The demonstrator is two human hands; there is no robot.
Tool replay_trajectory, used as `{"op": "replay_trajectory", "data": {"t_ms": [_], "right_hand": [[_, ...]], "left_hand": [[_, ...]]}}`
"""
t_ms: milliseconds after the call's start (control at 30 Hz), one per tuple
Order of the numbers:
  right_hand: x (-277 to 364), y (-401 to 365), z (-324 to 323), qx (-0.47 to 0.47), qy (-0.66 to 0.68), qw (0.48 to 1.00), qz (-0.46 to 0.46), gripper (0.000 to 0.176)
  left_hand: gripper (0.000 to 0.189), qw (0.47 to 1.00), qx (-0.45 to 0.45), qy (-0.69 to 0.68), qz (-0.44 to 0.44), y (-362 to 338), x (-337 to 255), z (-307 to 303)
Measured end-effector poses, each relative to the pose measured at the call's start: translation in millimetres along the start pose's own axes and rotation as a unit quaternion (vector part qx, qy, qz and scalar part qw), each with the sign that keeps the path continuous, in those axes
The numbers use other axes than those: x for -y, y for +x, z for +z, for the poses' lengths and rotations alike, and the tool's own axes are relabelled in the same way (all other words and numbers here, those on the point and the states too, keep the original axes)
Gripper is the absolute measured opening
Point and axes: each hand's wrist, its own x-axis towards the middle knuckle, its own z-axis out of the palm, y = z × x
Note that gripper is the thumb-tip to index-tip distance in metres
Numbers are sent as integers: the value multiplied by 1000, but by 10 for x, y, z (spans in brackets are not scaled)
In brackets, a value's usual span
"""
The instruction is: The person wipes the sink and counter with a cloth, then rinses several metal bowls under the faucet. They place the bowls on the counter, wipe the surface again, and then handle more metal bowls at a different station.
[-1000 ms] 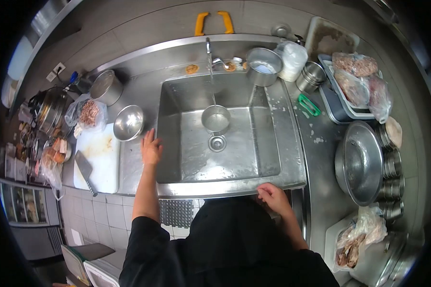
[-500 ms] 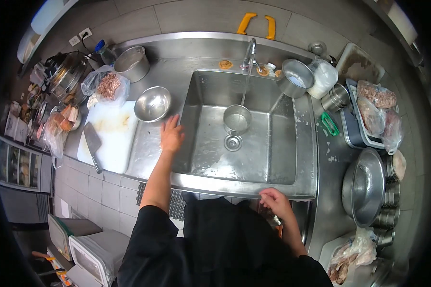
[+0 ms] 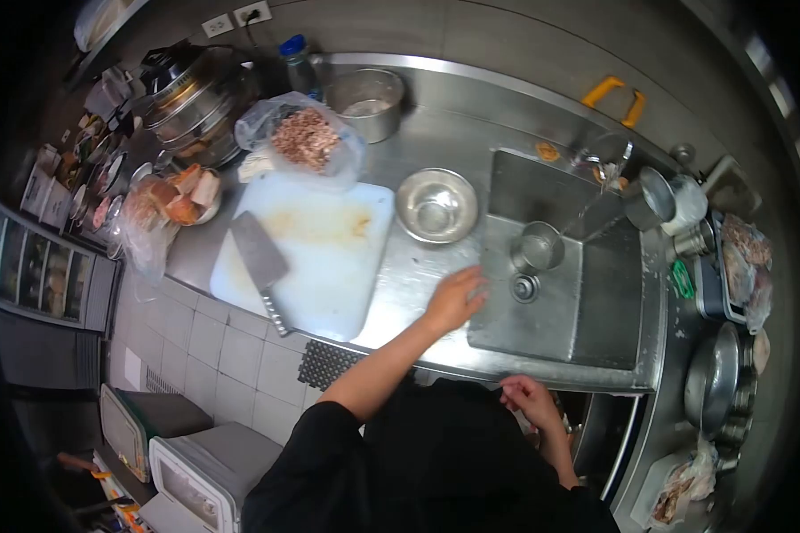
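Note:
My left hand [image 3: 456, 299] is over the counter at the sink's left edge, fingers a little apart and holding nothing, just below a steel bowl [image 3: 436, 206]. My right hand [image 3: 529, 400] hangs by the front rim of the sink [image 3: 542, 371], fingers curled; whether anything is in them cannot be seen. Water runs from the faucet [image 3: 606, 153] toward a small steel pot [image 3: 538, 248] in the sink, beside the drain. Left of the bowl, a cleaver [image 3: 260, 252] lies on a white cutting board [image 3: 329, 258], with a bag of chopped meat [image 3: 305, 139] behind it.
A deep steel pot [image 3: 365, 102] and a blue-capped bottle [image 3: 300, 67] stand at the back. Another pot [image 3: 649, 197] is by the sink's right corner. A large bowl [image 3: 713, 377] and bagged meat [image 3: 745, 258] are on the right. Bins [image 3: 213, 462] stand on the floor at lower left.
The view has swung left, so the sink and counter appear farther right. My left hand still hovers near the sink's left edge, now lower relative to the bowl. My right hand stays near the front rim.

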Motion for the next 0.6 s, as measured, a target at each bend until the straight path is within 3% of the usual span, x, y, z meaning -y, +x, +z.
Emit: {"op": "replay_trajectory", "data": {"t_ms": [67, 133, 167, 233, 300, 333, 433, 533, 600], "right_hand": [[-110, 49, 215, -2, -13, 1000, 16, 19], [-228, 87, 339, -13, -24, 999, 34, 19], [-253, 99, 380, -10, -25, 999, 32, 19], [-296, 71, 421, -39, -7, 997, 73, 17], [-441, 78, 366, -58, -2, 994, 97, 15], [-542, 78, 319, -83, -5, 990, 114, 14], [-821, -6, 285, -153, 18, 976, 156, 14], [-1081, -137, 372, -183, -11, 960, 211, 8], [-1552, -322, 375, -188, -67, 934, 297, 13]], "left_hand": [[26, 975, 18, -220, -37, -56, 15, -463], [21, 966, -71, -240, -66, -66, 316, -986], [19, 948, -120, -269, -123, -72, 679, -1193], [20, 928, -260, -200, -179, 104, 1339, -2019], [24, 894, -348, 4, -281, 328, 2224, -2764], [26, 885, -373, 78, -268, 406, 2628, -3049], [37, 888, -292, 162, -317, 612, 3710, -3456], [55, 899, -94, 216, -369, 866, 3938, -3497], [55, 891, -69, 223, -389, 960, 4078, -3444]]}}
